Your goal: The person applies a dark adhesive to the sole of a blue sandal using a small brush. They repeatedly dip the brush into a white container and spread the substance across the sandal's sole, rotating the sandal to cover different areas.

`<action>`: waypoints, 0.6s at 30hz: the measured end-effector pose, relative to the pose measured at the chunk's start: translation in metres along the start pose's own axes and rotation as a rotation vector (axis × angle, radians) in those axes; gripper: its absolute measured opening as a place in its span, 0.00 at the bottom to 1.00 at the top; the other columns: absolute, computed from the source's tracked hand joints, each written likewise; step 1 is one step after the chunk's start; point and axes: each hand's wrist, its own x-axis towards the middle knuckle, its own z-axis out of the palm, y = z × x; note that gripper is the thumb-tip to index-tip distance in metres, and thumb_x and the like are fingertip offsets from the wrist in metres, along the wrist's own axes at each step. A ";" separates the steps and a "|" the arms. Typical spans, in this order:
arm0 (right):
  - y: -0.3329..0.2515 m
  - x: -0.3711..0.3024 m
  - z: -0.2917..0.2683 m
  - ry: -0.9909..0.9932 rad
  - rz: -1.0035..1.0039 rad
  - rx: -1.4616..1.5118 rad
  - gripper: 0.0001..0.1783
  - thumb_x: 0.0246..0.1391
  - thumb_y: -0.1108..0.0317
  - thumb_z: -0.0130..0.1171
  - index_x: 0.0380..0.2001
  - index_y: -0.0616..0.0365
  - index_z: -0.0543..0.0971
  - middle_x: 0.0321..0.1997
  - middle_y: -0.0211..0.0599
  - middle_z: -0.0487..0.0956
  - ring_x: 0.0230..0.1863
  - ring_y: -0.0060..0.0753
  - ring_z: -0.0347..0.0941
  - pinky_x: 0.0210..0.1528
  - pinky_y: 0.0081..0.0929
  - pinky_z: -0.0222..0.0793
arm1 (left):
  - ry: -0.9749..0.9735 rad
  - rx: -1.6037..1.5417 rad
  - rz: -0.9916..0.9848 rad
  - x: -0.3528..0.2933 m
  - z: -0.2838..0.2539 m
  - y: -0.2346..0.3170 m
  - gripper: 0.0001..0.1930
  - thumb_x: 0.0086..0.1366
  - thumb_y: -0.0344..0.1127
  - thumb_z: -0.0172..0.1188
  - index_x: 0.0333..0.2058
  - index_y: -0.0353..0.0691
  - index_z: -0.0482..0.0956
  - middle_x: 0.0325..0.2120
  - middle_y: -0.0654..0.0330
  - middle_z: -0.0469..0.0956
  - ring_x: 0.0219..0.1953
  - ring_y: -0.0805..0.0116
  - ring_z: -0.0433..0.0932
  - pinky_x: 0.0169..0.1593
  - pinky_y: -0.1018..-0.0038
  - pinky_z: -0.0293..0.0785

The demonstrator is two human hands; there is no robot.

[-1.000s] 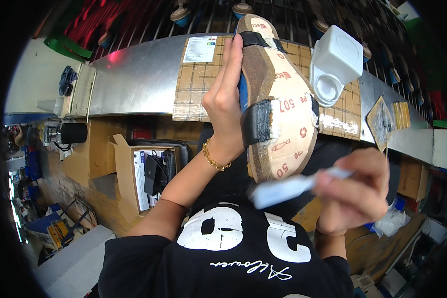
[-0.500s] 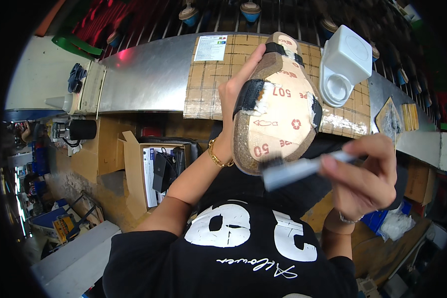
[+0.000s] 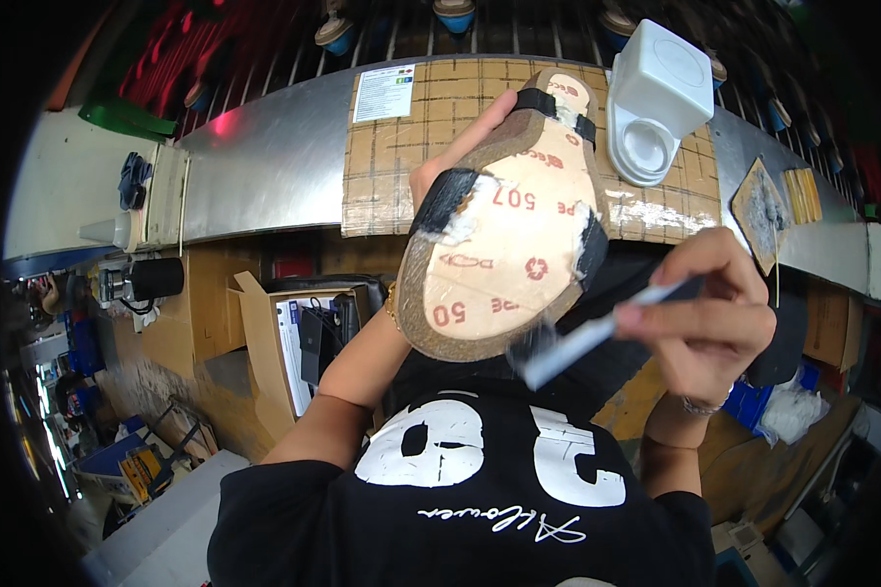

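Observation:
In my left hand (image 3: 450,161) is an unfinished sandal (image 3: 509,230), its underside turned up. The sole has a pale insole board with red print, a brown rim, and dark strap ends folded over it with frayed white edges. My fingers wrap its far left side, partly hidden behind it. Between the fingertips of my right hand (image 3: 710,318) is a brush (image 3: 582,342) with a pale handle. Its dark bristles are blurred by motion and lie at the sandal's near right rim; whether they touch I cannot tell.
A white plastic dispenser bottle (image 3: 671,73) with a round cup stands on grid-lined cardboard (image 3: 392,176) over the metal bench (image 3: 264,157). Beyond is a rack of bars (image 3: 382,34) bearing several shoe parts. Right lie a stained square pad (image 3: 759,215) and yellow strips (image 3: 803,196). An open carton (image 3: 264,342) stands lower left.
The sandal has moved left and slightly nearer, tilting a little. The brush has shifted from the near end of the sole toward its near right rim. My right hand has moved slightly left.

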 end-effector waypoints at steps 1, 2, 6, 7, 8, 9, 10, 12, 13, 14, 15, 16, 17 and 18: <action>-0.001 0.000 -0.001 0.003 -0.028 0.026 0.16 0.30 0.75 0.73 0.28 0.43 0.91 0.30 0.27 0.75 0.29 0.20 0.69 0.29 0.18 0.60 | -0.003 -0.014 -0.019 -0.004 0.000 0.000 0.33 0.59 0.32 0.68 0.64 0.42 0.72 0.52 0.52 0.82 0.48 0.71 0.82 0.52 0.75 0.78; -0.001 0.001 -0.003 0.006 -0.055 0.051 0.17 0.30 0.75 0.73 0.29 0.43 0.91 0.30 0.27 0.75 0.29 0.20 0.69 0.29 0.17 0.60 | -0.005 -0.028 -0.034 -0.006 -0.001 0.001 0.33 0.59 0.33 0.68 0.64 0.43 0.71 0.52 0.53 0.81 0.50 0.71 0.82 0.53 0.75 0.77; 0.002 0.002 0.000 0.050 0.019 -0.009 0.17 0.29 0.75 0.74 0.28 0.44 0.91 0.28 0.26 0.74 0.28 0.20 0.68 0.28 0.17 0.57 | -0.038 -0.052 -0.042 -0.003 -0.002 0.004 0.33 0.60 0.33 0.67 0.65 0.44 0.71 0.54 0.54 0.80 0.52 0.70 0.81 0.56 0.74 0.76; 0.004 -0.001 -0.004 -0.001 0.022 0.029 0.17 0.30 0.76 0.74 0.29 0.44 0.91 0.28 0.26 0.75 0.28 0.19 0.68 0.27 0.17 0.56 | -0.047 -0.046 -0.042 -0.004 -0.004 0.004 0.33 0.60 0.33 0.67 0.65 0.44 0.71 0.54 0.54 0.80 0.52 0.70 0.81 0.56 0.74 0.76; 0.004 0.001 -0.005 -0.001 0.015 0.055 0.17 0.30 0.76 0.74 0.29 0.44 0.91 0.29 0.26 0.75 0.28 0.19 0.67 0.27 0.17 0.56 | -0.043 0.008 -0.026 -0.005 -0.005 0.002 0.32 0.60 0.33 0.67 0.65 0.44 0.71 0.54 0.54 0.80 0.52 0.69 0.80 0.57 0.73 0.76; 0.003 0.003 -0.006 -0.002 0.008 0.080 0.17 0.30 0.76 0.74 0.29 0.44 0.91 0.29 0.26 0.75 0.28 0.19 0.67 0.27 0.17 0.56 | -0.052 0.006 -0.038 -0.005 -0.006 0.005 0.33 0.61 0.34 0.67 0.65 0.44 0.70 0.54 0.54 0.80 0.53 0.68 0.80 0.58 0.73 0.75; 0.003 0.003 -0.006 0.000 0.007 0.104 0.17 0.30 0.76 0.74 0.30 0.44 0.91 0.29 0.25 0.75 0.28 0.19 0.67 0.26 0.17 0.55 | -0.065 0.003 -0.052 -0.006 -0.006 0.007 0.33 0.61 0.34 0.66 0.66 0.45 0.70 0.54 0.53 0.80 0.54 0.67 0.80 0.59 0.72 0.75; 0.007 0.000 -0.002 0.028 0.097 0.048 0.16 0.30 0.76 0.75 0.29 0.46 0.91 0.29 0.27 0.75 0.28 0.18 0.68 0.27 0.16 0.57 | -0.093 -0.025 -0.080 -0.008 -0.006 0.008 0.33 0.62 0.35 0.66 0.66 0.46 0.69 0.55 0.53 0.79 0.55 0.66 0.79 0.60 0.72 0.74; 0.010 -0.001 -0.004 0.004 0.149 0.075 0.16 0.30 0.75 0.75 0.29 0.48 0.91 0.29 0.27 0.76 0.28 0.18 0.69 0.27 0.16 0.57 | -0.091 -0.033 -0.077 -0.007 -0.006 0.006 0.35 0.61 0.37 0.67 0.67 0.44 0.67 0.55 0.53 0.79 0.55 0.64 0.79 0.60 0.71 0.74; 0.013 -0.003 -0.008 -0.033 0.136 0.132 0.14 0.32 0.76 0.75 0.29 0.49 0.91 0.30 0.29 0.76 0.29 0.19 0.69 0.28 0.15 0.58 | -0.093 -0.040 -0.076 -0.007 -0.005 0.004 0.36 0.61 0.38 0.68 0.67 0.42 0.66 0.55 0.52 0.78 0.55 0.63 0.79 0.59 0.71 0.74; 0.016 -0.005 -0.013 -0.070 0.123 0.188 0.13 0.34 0.76 0.75 0.29 0.51 0.90 0.31 0.30 0.76 0.30 0.19 0.70 0.28 0.15 0.59 | -0.094 -0.048 -0.072 -0.006 -0.005 0.002 0.38 0.60 0.39 0.69 0.67 0.41 0.64 0.55 0.51 0.78 0.55 0.61 0.80 0.59 0.71 0.75; 0.020 -0.008 -0.019 -0.104 0.113 0.243 0.12 0.36 0.76 0.75 0.29 0.52 0.90 0.31 0.31 0.76 0.30 0.20 0.70 0.28 0.14 0.60 | -0.093 -0.128 -0.064 -0.004 -0.006 -0.004 0.39 0.59 0.39 0.70 0.66 0.39 0.64 0.56 0.51 0.77 0.55 0.60 0.80 0.58 0.71 0.76; 0.026 -0.010 -0.022 -0.057 0.093 0.336 0.11 0.38 0.76 0.75 0.30 0.54 0.90 0.32 0.32 0.76 0.31 0.20 0.70 0.29 0.15 0.62 | -0.115 -0.150 -0.066 -0.004 -0.008 -0.006 0.39 0.57 0.38 0.72 0.65 0.38 0.64 0.57 0.51 0.75 0.56 0.61 0.78 0.61 0.69 0.73; 0.036 -0.011 -0.024 -0.010 0.072 0.429 0.10 0.41 0.75 0.74 0.31 0.55 0.89 0.33 0.34 0.76 0.31 0.21 0.71 0.30 0.15 0.64 | -0.134 -0.160 -0.068 -0.009 -0.012 -0.005 0.39 0.54 0.37 0.74 0.63 0.37 0.65 0.58 0.52 0.74 0.58 0.61 0.76 0.63 0.67 0.71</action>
